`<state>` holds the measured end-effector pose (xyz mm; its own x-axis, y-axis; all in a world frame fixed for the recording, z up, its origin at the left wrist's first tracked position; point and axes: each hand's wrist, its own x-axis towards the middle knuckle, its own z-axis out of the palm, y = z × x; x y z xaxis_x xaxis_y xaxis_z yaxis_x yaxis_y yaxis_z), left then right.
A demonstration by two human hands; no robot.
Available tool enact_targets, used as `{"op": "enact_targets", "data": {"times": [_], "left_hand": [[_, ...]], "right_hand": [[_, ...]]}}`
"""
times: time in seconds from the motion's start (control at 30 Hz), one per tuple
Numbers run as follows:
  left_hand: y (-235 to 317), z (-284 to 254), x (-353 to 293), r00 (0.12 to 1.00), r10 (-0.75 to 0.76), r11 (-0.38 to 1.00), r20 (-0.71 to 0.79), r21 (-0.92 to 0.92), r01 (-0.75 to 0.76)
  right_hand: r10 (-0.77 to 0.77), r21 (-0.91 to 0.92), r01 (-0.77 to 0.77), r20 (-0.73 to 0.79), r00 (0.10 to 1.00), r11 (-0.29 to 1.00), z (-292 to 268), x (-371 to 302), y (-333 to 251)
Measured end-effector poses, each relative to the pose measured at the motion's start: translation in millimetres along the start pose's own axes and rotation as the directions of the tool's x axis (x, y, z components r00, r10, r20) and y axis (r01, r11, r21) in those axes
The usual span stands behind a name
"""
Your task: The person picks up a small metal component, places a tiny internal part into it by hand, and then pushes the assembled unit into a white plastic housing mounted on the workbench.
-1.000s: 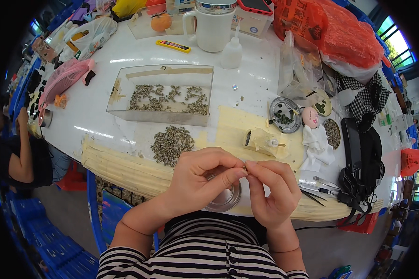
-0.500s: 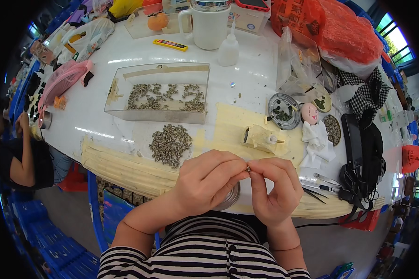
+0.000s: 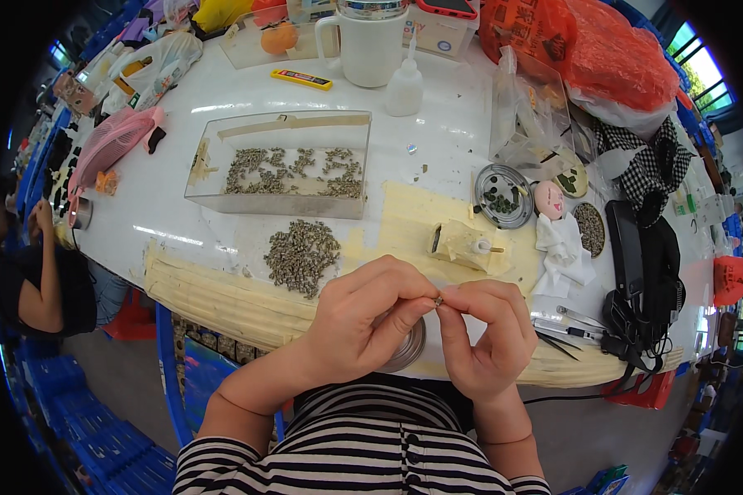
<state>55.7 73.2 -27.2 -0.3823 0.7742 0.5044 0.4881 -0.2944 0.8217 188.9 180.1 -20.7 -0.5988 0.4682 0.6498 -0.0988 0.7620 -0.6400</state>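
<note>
My left hand (image 3: 367, 318) and my right hand (image 3: 489, 334) meet fingertip to fingertip above the table's near edge. Pinched between them is a small metal part (image 3: 438, 302), too tiny to make out in detail. Beneath my left hand, a round metal dish (image 3: 410, 351) shows only in part. Left of my hands lies a loose pile of small metal parts (image 3: 303, 257). Behind that pile, a clear plastic box (image 3: 281, 205) holds more of the same parts in scattered heaps. Beyond my right hand stands a tape-wrapped block (image 3: 462, 247) with a white tip and a thin rod sticking out.
Right of the block are a round dish of dark pieces (image 3: 504, 196), crumpled tissue (image 3: 563, 254), tweezers (image 3: 558, 346) and a black pouch (image 3: 627, 256). A white squeeze bottle (image 3: 404, 89), a white mug (image 3: 371, 49) and a yellow case (image 3: 301, 79) stand farther back. Another person (image 3: 45, 280) sits at left.
The fingers of both hands have shifted slightly around the small metal part, and my left knuckles have risen a little. Everything on the table stays where it was.
</note>
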Motion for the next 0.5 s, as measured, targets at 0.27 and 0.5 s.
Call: {"op": "enact_targets", "data": {"times": [0.27,0.5], "left_hand": [[3.4,-4.8,-1.3,0.982,-0.164,0.967,0.089,-0.182,0.178],[1.2,-4.9,-0.5,0.991,-0.115,0.976,0.073,-0.175,0.126]], "right_hand": [[0.009,0.023,-0.010,0.010,1.000,1.000,0.0,0.0,-0.2],[-0.014,0.008,0.014,0.019,1.000,1.000,0.8,1.2,-1.5]]}}
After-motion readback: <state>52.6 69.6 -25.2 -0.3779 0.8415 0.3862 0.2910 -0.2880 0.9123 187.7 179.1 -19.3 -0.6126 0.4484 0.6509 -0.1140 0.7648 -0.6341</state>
